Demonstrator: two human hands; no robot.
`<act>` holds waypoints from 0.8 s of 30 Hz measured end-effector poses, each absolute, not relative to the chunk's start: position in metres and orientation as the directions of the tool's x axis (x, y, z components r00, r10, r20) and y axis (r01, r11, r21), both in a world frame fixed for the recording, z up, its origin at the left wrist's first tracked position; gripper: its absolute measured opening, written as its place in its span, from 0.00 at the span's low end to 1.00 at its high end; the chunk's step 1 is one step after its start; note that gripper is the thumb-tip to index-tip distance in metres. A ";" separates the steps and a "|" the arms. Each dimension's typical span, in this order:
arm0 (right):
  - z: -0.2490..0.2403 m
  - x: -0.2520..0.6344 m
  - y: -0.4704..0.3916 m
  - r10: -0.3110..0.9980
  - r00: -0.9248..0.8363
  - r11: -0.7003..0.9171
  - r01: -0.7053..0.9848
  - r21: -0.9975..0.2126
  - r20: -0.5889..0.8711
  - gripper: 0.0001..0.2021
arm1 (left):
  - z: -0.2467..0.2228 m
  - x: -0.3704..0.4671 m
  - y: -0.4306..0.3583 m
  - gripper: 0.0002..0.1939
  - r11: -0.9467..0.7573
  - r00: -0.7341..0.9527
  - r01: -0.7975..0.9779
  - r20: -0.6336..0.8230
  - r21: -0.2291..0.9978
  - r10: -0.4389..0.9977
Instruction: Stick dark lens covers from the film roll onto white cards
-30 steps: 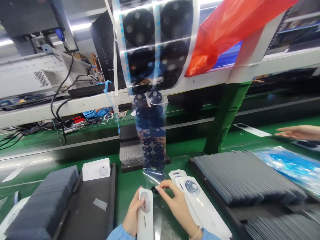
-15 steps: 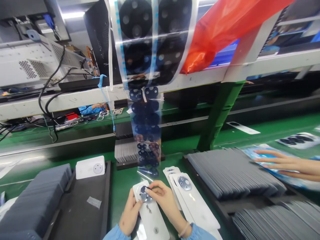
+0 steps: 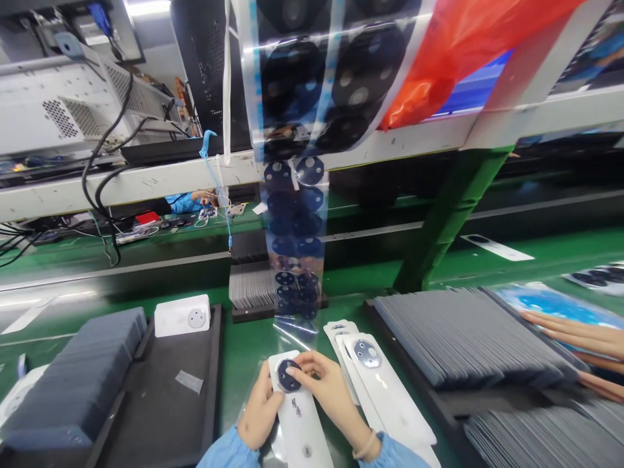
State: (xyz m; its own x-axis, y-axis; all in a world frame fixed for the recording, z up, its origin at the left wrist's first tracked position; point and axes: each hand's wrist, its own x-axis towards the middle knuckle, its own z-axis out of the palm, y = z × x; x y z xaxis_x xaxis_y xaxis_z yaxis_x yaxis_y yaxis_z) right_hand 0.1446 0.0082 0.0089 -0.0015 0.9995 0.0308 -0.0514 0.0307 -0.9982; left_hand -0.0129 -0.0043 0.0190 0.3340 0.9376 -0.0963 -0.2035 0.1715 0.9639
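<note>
A long white panel (image 3: pixel 303 426) with dark printed characters lies low in the centre, tilted slightly. My left hand (image 3: pixel 260 408) grips its left edge, thumb on the front face. On the panel's upper end sits a round black sticker (image 3: pixel 287 377) with several holes. My right hand (image 3: pixel 327 390) presses on this disc with thumb and fingers bent together at its right side. From above hangs a clear strip of black round stickers (image 3: pixel 295 227), its lower end just behind the panel. More white panels (image 3: pixel 390 403) with round silvery parts overlap to the right of my right hand.
Black trays (image 3: pixel 168 396) stand left and right, with rows of grey sheets (image 3: pixel 468 331) at the right and a dark stack (image 3: pixel 78 383) at the left. A white panel (image 3: pixel 182 316) rests on the left tray. Another person's hands (image 3: pixel 585 338) are at the right edge.
The black disc now lies over the panel's round area, where silvery surface showed before. My right fingers have flattened onto it. The other person's hands have shifted, and the view has moved slightly.
</note>
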 end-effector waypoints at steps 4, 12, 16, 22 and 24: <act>0.010 0.145 0.007 1.000 -0.007 0.030 -0.041 -0.999 0.030 0.18 | 0.022 -0.011 -0.004 0.27 0.095 0.379 -0.061 -0.065 0.994 0.923; 0.006 0.144 0.009 0.999 -0.004 0.032 -0.027 -0.999 0.032 0.18 | 0.025 -0.009 -0.006 0.27 0.144 0.351 -0.144 -0.085 0.979 0.933; 0.007 0.143 0.008 1.000 -0.004 0.029 -0.046 -0.999 0.030 0.19 | 0.021 -0.011 -0.005 0.27 0.130 0.356 -0.156 -0.067 0.979 0.932; 0.007 0.143 0.009 0.999 -0.007 0.033 -0.039 -0.999 0.034 0.18 | 0.014 -0.013 -0.003 0.28 0.086 0.387 -0.074 -0.050 0.994 0.921; 0.005 0.143 0.010 0.999 -0.004 0.037 -0.033 -0.999 0.037 0.18 | 0.012 -0.013 -0.001 0.29 0.059 0.403 -0.066 -0.027 0.996 0.915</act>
